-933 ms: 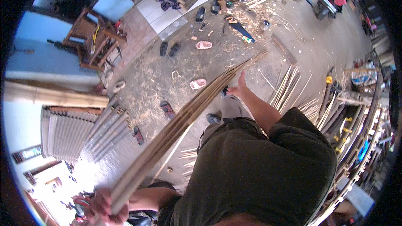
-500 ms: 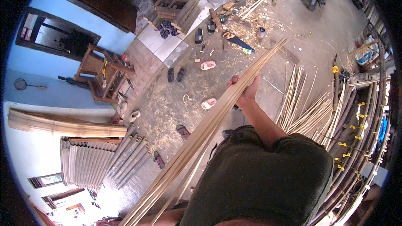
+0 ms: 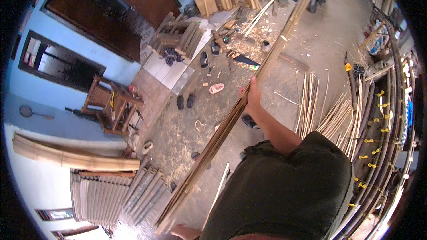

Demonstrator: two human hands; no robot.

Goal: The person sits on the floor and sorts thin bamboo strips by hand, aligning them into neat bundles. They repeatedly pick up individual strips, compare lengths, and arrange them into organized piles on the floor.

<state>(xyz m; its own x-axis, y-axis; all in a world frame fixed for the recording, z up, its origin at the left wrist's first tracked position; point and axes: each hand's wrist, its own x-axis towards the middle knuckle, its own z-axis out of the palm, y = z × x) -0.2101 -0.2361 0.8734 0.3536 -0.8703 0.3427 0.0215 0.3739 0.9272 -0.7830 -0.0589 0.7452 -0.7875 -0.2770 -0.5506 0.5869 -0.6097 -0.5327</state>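
A long bundle of thin bamboo strips (image 3: 222, 126) slants from the lower left to the far upper right. My right hand (image 3: 253, 95) wraps round it near its middle, thumb along the top. A pale joint mark shows on the strips beyond that hand. At the lower edge my left hand (image 3: 186, 232) is close to the bundle's near end; its fingers are blurred, and whether they touch the strips cannot be made out. One pale loose strip (image 3: 218, 191) lies apart from the bundle, beside my dark shirt.
Piles of cut strips (image 3: 331, 118) lie on the floor at right, beside dark poles (image 3: 382, 151) with yellow ties. A handsaw (image 3: 242, 58) rests among shavings ahead. Bamboo tubes (image 3: 147, 189), a wooden chair (image 3: 113, 106) and sandals (image 3: 186, 101) are at left; a motorbike (image 3: 315, 1) stands far off.
The bundle has shifted, its far end now reaching further away, and its darker side shows instead of the pale one. My right hand has turned with it. The view has tilted.
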